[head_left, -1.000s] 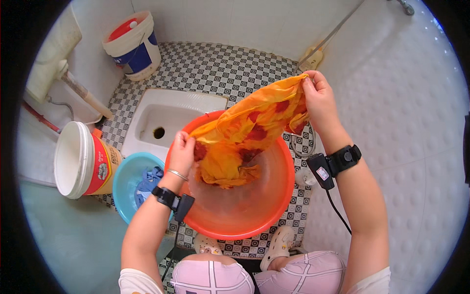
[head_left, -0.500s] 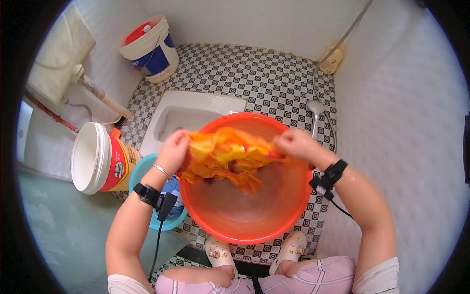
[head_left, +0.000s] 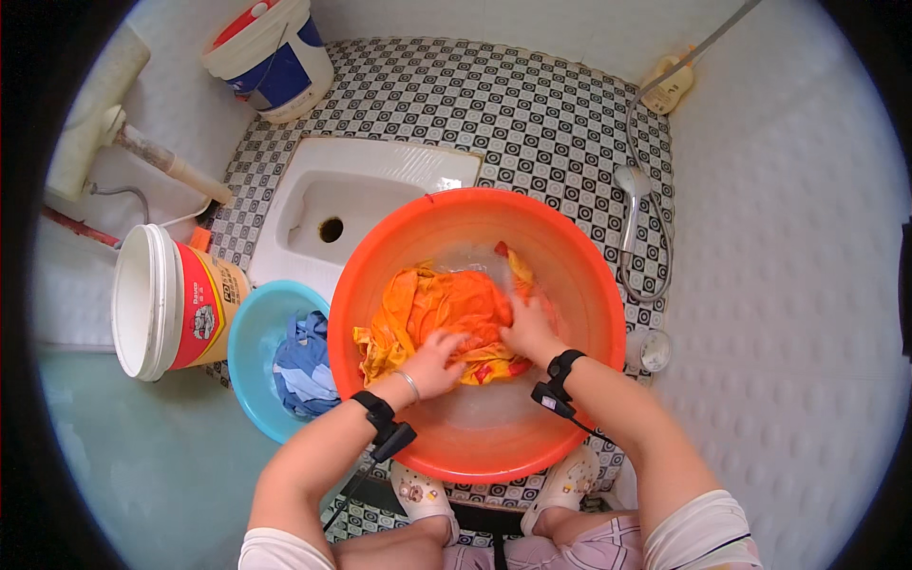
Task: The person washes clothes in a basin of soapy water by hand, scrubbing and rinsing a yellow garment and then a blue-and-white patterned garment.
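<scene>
A wet orange and yellow piece of clothing with red patches [head_left: 446,309] lies crumpled in shallow, cloudy water in a big orange basin [head_left: 475,463]. My left hand [head_left: 432,368] rests on the near edge of the cloth, fingers apart and slightly bent. Just to the right, my right hand [head_left: 530,330] touches the cloth's right side with its fingers spread, a little blurred. Neither hand grips the fabric. One narrow end of the garment reaches toward the basin's far side.
A light blue basin [head_left: 249,380] holding blue clothes [head_left: 306,366] stands to the left, beside a white bucket [head_left: 142,304]. Beyond are a squat toilet [head_left: 275,228] and another bucket [head_left: 275,71]. At right, a shower head [head_left: 630,180] and a bottle [head_left: 668,87] are on the tiled floor.
Both hands have come down and let go of the garment, which they held stretched above the basin. It now lies bunched in the water. The view has shifted slightly.
</scene>
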A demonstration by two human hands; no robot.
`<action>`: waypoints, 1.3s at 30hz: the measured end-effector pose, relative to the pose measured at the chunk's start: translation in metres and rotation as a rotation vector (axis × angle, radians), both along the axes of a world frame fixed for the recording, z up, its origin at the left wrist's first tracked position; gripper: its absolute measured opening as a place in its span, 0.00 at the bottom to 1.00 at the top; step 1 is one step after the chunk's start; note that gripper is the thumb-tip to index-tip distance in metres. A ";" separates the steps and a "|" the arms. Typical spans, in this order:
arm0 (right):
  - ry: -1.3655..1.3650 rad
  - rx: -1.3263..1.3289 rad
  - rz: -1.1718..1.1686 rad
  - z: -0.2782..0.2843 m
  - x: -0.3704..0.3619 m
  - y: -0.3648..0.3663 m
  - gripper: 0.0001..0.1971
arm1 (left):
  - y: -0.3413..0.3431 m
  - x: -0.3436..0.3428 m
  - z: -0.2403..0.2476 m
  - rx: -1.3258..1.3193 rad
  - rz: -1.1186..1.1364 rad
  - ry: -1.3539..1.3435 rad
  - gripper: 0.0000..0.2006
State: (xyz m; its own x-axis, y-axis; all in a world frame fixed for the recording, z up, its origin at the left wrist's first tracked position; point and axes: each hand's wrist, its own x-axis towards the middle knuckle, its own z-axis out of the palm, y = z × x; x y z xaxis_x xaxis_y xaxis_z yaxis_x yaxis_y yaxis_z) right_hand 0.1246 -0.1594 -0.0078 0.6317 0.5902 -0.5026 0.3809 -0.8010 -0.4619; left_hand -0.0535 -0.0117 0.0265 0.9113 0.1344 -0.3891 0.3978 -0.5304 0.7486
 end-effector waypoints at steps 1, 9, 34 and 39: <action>-0.054 0.192 0.171 -0.012 -0.001 0.002 0.33 | -0.005 -0.003 -0.012 -0.052 -0.037 0.113 0.26; -0.118 -0.138 -0.237 0.031 0.005 -0.001 0.36 | -0.007 0.004 -0.009 -0.195 0.297 0.421 0.36; -0.230 0.582 0.317 0.059 -0.040 0.029 0.09 | -0.015 0.029 0.002 -1.309 0.987 0.058 0.12; -0.301 0.391 0.040 0.038 0.036 -0.015 0.16 | 0.009 0.029 0.011 -0.101 0.871 0.212 0.22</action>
